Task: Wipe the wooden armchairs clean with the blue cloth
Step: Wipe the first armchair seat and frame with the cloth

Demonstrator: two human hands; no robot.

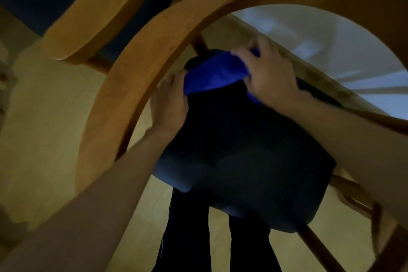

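Note:
I look straight down into a wooden armchair with a curved arm rail (141, 62) and a dark blue seat cushion (242, 161). The blue cloth (214, 74) is stretched over the far end of the cushion. My left hand (170, 99) grips the cloth's left edge, close against the inside of the curved rail. My right hand (267, 73) grips its right end, with a bit of cloth showing between the fingers. The image is dim and slightly blurred.
A second wooden armchair (95, 17) with a dark seat stands at the upper left. A white round table top (353, 55) lies at the upper right. The floor (44, 128) is pale wood. Dark trouser legs (192, 238) show under the seat.

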